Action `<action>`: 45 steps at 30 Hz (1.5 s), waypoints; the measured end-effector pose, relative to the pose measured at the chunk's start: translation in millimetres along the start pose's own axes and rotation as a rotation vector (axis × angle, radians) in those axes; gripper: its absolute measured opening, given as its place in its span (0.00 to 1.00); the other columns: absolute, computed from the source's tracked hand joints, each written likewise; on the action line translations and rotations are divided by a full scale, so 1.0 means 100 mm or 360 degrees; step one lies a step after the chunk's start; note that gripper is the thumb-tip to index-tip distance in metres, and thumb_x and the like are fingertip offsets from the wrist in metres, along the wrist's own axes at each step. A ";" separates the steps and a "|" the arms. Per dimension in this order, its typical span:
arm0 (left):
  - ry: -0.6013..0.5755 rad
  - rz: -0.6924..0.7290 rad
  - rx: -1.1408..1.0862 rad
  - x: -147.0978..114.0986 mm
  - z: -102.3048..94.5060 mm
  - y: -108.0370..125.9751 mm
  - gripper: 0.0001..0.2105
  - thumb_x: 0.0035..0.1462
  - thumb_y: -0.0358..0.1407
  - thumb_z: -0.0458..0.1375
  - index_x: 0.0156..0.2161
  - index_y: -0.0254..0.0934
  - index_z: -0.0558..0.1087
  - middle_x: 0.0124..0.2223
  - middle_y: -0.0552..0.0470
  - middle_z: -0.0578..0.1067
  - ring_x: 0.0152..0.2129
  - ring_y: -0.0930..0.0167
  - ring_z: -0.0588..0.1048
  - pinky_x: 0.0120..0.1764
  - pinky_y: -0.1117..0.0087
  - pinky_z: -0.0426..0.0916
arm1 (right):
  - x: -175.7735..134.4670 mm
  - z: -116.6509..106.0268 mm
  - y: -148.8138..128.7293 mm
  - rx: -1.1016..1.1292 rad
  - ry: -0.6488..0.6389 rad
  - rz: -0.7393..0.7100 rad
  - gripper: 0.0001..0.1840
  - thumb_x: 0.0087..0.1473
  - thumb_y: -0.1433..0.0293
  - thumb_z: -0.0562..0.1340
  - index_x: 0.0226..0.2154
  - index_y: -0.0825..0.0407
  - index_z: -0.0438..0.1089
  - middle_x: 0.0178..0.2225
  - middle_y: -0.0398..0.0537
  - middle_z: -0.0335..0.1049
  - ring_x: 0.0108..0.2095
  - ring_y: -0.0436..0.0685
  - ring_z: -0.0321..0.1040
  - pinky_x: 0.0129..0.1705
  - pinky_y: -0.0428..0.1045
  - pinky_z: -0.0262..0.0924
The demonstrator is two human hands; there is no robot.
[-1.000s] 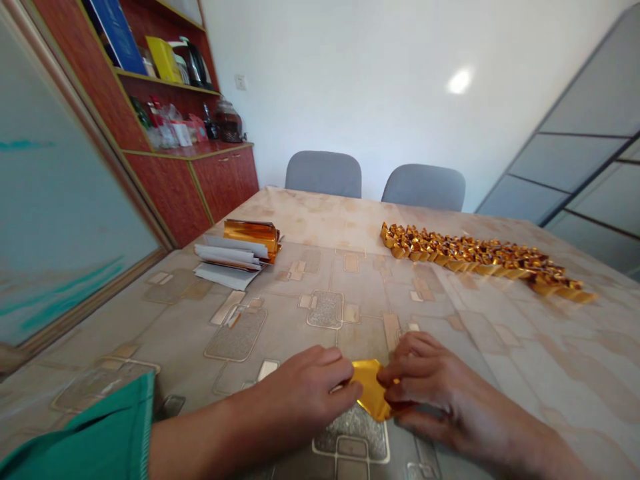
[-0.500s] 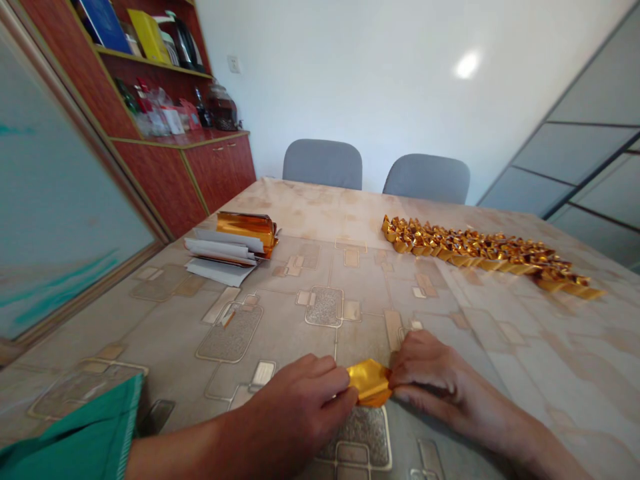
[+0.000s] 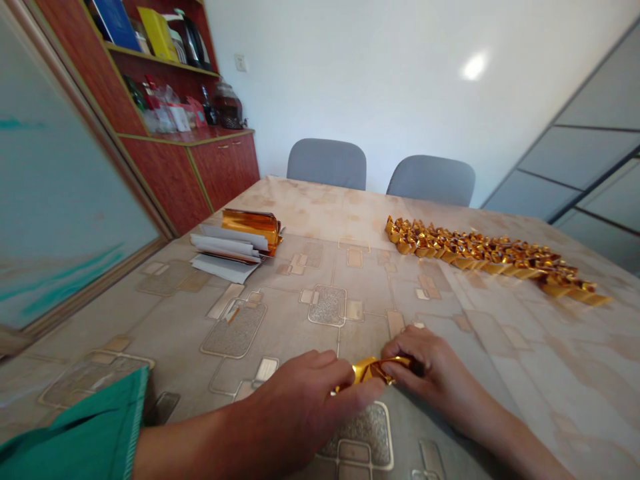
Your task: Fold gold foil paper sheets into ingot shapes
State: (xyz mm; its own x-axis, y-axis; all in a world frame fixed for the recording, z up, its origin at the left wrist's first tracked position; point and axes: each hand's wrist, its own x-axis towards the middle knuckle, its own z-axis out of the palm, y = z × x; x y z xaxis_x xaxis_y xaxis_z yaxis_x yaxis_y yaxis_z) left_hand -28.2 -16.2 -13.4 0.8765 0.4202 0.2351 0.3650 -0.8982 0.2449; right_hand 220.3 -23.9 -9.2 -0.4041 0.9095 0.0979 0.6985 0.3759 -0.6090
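A small, shiny, gold foil piece (image 3: 365, 371), pinched at its ends by the left hand (image 3: 310, 400) and right hand (image 3: 427, 363), was over the beige patterned tablecloth (image 3: 295, 320); beyond lay curled gold-and-white paper sheets (image 3: 233, 247), left, and clustered folded gold pieces (image 3: 470, 250), right.

Above the patterned beige table (image 3: 290, 320): two bare hands (image 3: 310, 403) (image 3: 430, 363), one creased gold foil piece (image 3: 367, 371); one gold-and-white sheet pile (image 3: 245, 239) by the left edge; one folded gold-foil cluster (image 3: 477, 250), pieces uncountable, toward the far right corner; two rounded grey chair backs (image 3: 327, 163) (image 3: 433, 180) beyond the far edge.
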 end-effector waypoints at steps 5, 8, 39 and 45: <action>-0.0062 0.0071 0.0094 0.01 0.01 -0.01 0.20 0.63 0.28 0.53 0.60 0.35 0.61 0.40 0.50 0.74 0.31 0.67 0.70 0.32 0.66 0.66 | 0.04 -0.03 -0.01 -0.0093 -0.0103 0.0078 0.08 0.61 0.71 0.62 0.29 0.51 0.71 0.28 0.44 0.72 0.31 0.55 0.66 0.35 0.50 0.56; -0.0067 0.0094 0.0133 0.02 0.02 -0.01 0.15 0.65 0.28 0.51 0.56 0.33 0.65 0.38 0.50 0.73 0.29 0.67 0.69 0.30 0.66 0.65 | 0.08 -0.04 -0.02 -0.0167 -0.0155 0.0031 0.08 0.60 0.72 0.63 0.28 0.51 0.70 0.29 0.44 0.71 0.32 0.55 0.65 0.34 0.49 0.56; -0.0064 0.0188 0.0153 0.02 0.02 0.02 0.16 0.64 0.27 0.50 0.56 0.31 0.66 0.51 0.40 0.73 0.33 0.68 0.70 0.36 0.67 0.70 | 0.06 0.11 0.07 -0.0845 0.0137 -0.0276 0.13 0.63 0.60 0.59 0.30 0.50 0.64 0.32 0.47 0.66 0.34 0.61 0.62 0.38 0.55 0.54; -0.0138 0.0198 0.0278 0.03 -0.01 0.03 0.18 0.62 0.26 0.50 0.57 0.26 0.66 0.56 0.39 0.72 0.33 0.65 0.68 0.36 0.65 0.69 | 0.04 0.12 0.06 -0.0895 0.0200 -0.0284 0.12 0.63 0.60 0.59 0.31 0.50 0.63 0.33 0.48 0.65 0.36 0.62 0.61 0.39 0.56 0.53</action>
State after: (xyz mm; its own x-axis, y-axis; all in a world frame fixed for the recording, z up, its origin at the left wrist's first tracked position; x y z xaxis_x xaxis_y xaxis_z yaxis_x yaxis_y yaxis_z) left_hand -24.0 -17.8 -11.2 0.9391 0.2989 0.1696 0.2946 -0.9543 0.0504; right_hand 215.9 -20.4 -21.7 -0.4947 0.8250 0.2732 0.8454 0.5297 -0.0685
